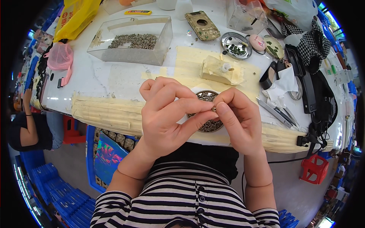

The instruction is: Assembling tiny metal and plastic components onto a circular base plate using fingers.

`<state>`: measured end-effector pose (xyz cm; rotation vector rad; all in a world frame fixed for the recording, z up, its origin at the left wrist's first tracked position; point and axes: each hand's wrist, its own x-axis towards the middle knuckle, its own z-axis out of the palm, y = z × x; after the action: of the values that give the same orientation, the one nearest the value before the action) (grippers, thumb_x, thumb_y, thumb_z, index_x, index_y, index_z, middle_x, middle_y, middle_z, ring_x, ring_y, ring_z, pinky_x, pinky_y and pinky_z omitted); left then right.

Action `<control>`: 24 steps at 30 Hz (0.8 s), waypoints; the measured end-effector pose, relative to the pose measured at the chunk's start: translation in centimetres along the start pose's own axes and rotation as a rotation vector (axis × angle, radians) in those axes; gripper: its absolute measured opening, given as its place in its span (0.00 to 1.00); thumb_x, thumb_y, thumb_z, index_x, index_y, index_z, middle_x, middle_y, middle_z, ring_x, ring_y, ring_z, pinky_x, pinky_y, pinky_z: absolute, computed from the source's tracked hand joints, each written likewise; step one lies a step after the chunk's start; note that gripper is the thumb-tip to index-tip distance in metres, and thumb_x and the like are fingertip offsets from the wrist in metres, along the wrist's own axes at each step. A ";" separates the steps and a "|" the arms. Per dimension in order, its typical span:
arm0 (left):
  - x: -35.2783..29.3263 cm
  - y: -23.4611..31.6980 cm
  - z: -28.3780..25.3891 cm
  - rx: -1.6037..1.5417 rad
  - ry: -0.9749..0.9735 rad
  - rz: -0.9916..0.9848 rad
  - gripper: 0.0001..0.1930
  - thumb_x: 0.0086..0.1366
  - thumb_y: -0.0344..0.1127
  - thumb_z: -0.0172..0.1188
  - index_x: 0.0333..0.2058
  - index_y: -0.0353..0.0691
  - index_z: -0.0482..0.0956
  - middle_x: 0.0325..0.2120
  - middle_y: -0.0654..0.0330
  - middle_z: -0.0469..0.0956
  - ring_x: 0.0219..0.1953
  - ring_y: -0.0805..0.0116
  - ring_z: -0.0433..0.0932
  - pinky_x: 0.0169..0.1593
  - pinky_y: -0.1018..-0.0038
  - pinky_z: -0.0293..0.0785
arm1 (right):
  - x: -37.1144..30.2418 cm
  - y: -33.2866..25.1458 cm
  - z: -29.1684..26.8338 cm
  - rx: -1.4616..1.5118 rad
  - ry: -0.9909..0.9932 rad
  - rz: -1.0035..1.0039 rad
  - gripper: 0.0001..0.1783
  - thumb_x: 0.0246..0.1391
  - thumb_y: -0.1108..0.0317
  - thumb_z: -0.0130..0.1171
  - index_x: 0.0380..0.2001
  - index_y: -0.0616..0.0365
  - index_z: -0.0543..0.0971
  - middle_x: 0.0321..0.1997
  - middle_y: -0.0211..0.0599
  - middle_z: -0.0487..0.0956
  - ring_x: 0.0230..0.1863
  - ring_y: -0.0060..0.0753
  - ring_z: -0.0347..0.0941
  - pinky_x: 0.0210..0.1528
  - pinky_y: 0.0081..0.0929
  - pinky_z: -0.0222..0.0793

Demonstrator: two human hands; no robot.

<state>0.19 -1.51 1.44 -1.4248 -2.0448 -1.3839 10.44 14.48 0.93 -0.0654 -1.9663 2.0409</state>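
Over a round dish (210, 132) of small brownish-grey pieces, my two hands meet fingertip to fingertip. Between them is a tiny brownish, shiny part (213, 109), mostly covered by the fingers, so its exact kind cannot be made out. My left hand (165, 116) pinches it with thumb and index finger, its other fingers curled loosely. From the other side, the thumb and index finger of my right hand (241, 123) close on the same part. Just beyond the dish stands a block wrapped in cream tape (215, 75), with a white nozzle-like piece and a short brass-coloured pin on it.
A clear box (131, 57) holds many small grey pieces. Behind the block lie a camouflage-patterned case (209, 33) and a metal dish (224, 37) with dark bits. Tweezers (273, 112), straps (306, 89) and cables crowd the right. A blue crate (90, 152) stands below the table edge.
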 end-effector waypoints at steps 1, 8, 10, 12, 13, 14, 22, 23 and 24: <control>0.0 0.0 0.0 -0.023 -0.002 -0.005 0.11 0.48 0.29 0.76 0.32 0.42 0.87 0.27 0.67 0.77 0.32 0.69 0.71 0.43 0.71 0.61 | 0.0 -0.1 0.0 0.001 -0.002 0.000 0.08 0.67 0.71 0.55 0.33 0.64 0.75 0.27 0.27 0.76 0.29 0.16 0.68 0.34 0.18 0.66; -0.7 -0.4 0.6 -0.191 0.029 -0.110 0.13 0.48 0.28 0.74 0.35 0.49 0.88 0.29 0.71 0.77 0.33 0.71 0.72 0.44 0.71 0.57 | 0.0 -0.2 0.3 0.044 -0.007 0.006 0.08 0.68 0.71 0.53 0.34 0.64 0.74 0.27 0.28 0.76 0.30 0.16 0.68 0.34 0.17 0.65; -0.7 -0.4 0.7 -0.185 0.046 -0.105 0.13 0.48 0.29 0.74 0.35 0.49 0.88 0.29 0.71 0.77 0.33 0.71 0.72 0.44 0.71 0.57 | 0.1 -0.3 0.1 0.017 -0.021 0.009 0.08 0.68 0.71 0.53 0.34 0.64 0.74 0.27 0.28 0.75 0.30 0.16 0.68 0.34 0.17 0.66; -0.6 -0.5 0.8 -0.164 0.052 -0.090 0.13 0.48 0.29 0.74 0.35 0.49 0.88 0.29 0.71 0.77 0.33 0.71 0.72 0.44 0.71 0.57 | 0.1 -0.3 0.0 -0.010 -0.033 0.009 0.08 0.68 0.71 0.53 0.34 0.64 0.74 0.27 0.28 0.75 0.30 0.16 0.68 0.34 0.17 0.66; -0.6 -0.5 0.8 -0.145 0.050 -0.079 0.12 0.48 0.30 0.74 0.34 0.49 0.88 0.29 0.71 0.77 0.33 0.71 0.72 0.44 0.71 0.57 | 0.1 -0.2 -0.1 -0.023 -0.039 0.007 0.08 0.68 0.71 0.53 0.34 0.64 0.73 0.27 0.28 0.75 0.30 0.16 0.68 0.34 0.16 0.66; -0.5 -0.6 0.8 -0.125 0.049 -0.068 0.12 0.48 0.30 0.74 0.34 0.49 0.88 0.29 0.71 0.77 0.33 0.71 0.72 0.44 0.71 0.57 | 0.1 -0.1 -0.2 -0.035 -0.045 0.004 0.08 0.68 0.71 0.53 0.33 0.64 0.73 0.27 0.28 0.75 0.30 0.16 0.68 0.34 0.16 0.66; -0.7 -0.6 0.5 -0.098 0.031 -0.067 0.12 0.48 0.30 0.74 0.34 0.49 0.87 0.29 0.71 0.77 0.33 0.71 0.72 0.45 0.70 0.56 | 0.1 0.0 0.1 -0.044 -0.014 -0.044 0.08 0.67 0.72 0.54 0.33 0.64 0.74 0.27 0.31 0.77 0.29 0.18 0.71 0.34 0.18 0.68; -0.7 -0.6 0.5 -0.086 0.033 -0.063 0.12 0.48 0.30 0.74 0.34 0.49 0.87 0.29 0.71 0.77 0.33 0.71 0.72 0.45 0.70 0.56 | 0.1 0.0 0.2 -0.047 -0.010 -0.049 0.08 0.67 0.72 0.54 0.33 0.65 0.74 0.28 0.32 0.77 0.29 0.18 0.72 0.35 0.18 0.69; -0.7 -0.6 0.5 -0.084 0.039 -0.056 0.12 0.48 0.30 0.74 0.34 0.50 0.87 0.29 0.71 0.77 0.33 0.71 0.71 0.45 0.70 0.56 | 0.0 0.1 0.2 -0.036 -0.002 -0.035 0.07 0.67 0.72 0.54 0.34 0.65 0.75 0.28 0.32 0.78 0.29 0.18 0.72 0.35 0.18 0.69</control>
<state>0.15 -1.48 0.43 -1.3717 -2.0386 -1.5253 10.34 14.28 0.88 -0.0370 -1.9913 1.9847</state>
